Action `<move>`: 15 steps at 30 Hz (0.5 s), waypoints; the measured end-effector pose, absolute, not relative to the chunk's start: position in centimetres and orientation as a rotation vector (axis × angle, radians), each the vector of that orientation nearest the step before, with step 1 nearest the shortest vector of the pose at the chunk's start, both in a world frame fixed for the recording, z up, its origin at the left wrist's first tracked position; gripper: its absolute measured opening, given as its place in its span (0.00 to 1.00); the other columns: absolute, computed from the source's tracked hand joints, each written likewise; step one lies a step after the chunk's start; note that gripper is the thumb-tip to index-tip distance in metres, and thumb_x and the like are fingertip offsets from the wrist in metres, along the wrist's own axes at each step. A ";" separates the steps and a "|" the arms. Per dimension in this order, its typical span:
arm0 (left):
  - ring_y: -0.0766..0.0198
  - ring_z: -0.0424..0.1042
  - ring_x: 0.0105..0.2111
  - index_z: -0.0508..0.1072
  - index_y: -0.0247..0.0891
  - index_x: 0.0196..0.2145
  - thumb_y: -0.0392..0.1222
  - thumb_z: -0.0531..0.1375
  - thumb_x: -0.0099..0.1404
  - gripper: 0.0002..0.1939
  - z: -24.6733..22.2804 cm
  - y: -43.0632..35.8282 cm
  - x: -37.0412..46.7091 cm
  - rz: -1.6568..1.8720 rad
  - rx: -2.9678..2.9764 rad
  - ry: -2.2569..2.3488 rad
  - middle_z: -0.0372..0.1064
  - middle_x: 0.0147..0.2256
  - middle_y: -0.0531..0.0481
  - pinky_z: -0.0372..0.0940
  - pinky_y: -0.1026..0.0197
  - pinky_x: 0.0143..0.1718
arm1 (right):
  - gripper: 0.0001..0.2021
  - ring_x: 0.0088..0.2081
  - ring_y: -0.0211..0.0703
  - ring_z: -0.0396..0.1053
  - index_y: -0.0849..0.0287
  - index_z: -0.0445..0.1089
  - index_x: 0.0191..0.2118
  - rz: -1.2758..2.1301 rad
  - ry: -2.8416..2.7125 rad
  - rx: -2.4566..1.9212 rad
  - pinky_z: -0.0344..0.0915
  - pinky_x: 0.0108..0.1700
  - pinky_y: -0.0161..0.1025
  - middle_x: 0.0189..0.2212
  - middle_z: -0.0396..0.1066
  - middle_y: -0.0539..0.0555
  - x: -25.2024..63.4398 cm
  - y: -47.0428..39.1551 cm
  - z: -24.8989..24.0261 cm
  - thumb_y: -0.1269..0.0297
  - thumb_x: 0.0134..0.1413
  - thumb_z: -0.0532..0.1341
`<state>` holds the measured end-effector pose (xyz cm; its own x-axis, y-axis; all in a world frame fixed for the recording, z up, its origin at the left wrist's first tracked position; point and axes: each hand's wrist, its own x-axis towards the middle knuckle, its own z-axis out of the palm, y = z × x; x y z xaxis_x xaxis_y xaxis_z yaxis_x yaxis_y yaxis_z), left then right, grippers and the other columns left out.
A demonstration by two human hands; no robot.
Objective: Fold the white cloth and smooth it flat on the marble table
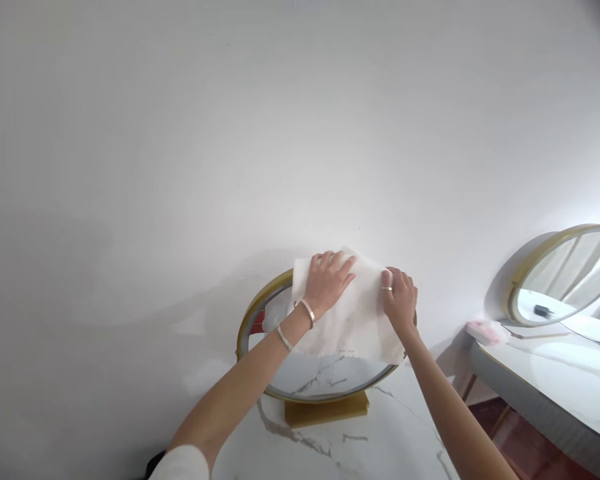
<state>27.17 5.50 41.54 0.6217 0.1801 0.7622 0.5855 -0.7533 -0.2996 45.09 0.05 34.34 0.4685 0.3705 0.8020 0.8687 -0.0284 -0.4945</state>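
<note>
A round gold-framed mirror (pixel 261 297) stands on a gold base (pixel 326 409), its glass leaning back toward the wall. Draped over its upper right part is a thin white cloth (pixel 363 313), whose lower edge looks scalloped. My left hand (pixel 327 283) lies on the cloth near the mirror's top, fingers spread. At the mirror's right side, my right hand (pixel 400 299) grips the cloth's edge, with the thumb in front and the fingers bent around the rim. The cloth hides much of the glass and the top right of the frame.
The mirror rests on a white marble-patterned table (pixel 340 443) against a white wall (pixel 300 133). To the right is a second table (pixel 565 363) with another gold-framed mirror (pixel 570 280), a pink and white packet (pixel 489 331) and a dark cable.
</note>
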 end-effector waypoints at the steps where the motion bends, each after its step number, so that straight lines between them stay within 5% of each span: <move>1: 0.55 0.63 0.52 0.66 0.41 0.53 0.48 0.51 0.70 0.17 41.7 5.5 28.3 -0.975 -2.323 -0.535 0.65 0.54 0.45 0.58 0.52 0.49 | 0.24 0.44 0.53 0.63 0.57 0.68 0.44 -0.560 -1.056 -1.637 0.55 0.46 0.50 0.41 0.71 0.59 45.8 -0.3 33.7 0.49 0.64 0.40; 6: 0.59 0.67 0.44 0.66 0.40 0.52 0.46 0.51 0.70 0.16 41.8 5.1 31.0 -0.907 -2.376 -0.445 0.70 0.46 0.46 0.59 0.55 0.45 | 0.23 0.51 0.54 0.61 0.59 0.65 0.51 -0.644 -1.089 -1.542 0.56 0.51 0.51 0.47 0.69 0.61 46.3 -0.8 33.3 0.50 0.64 0.43; 15: 0.61 0.69 0.47 0.70 0.44 0.52 0.45 0.52 0.70 0.15 40.7 6.9 22.2 -1.341 -2.269 -0.567 0.72 0.47 0.49 0.62 0.57 0.46 | 0.20 0.51 0.52 0.61 0.55 0.65 0.55 -0.945 -1.393 -1.387 0.53 0.55 0.53 0.48 0.68 0.58 38.4 3.0 37.6 0.58 0.62 0.49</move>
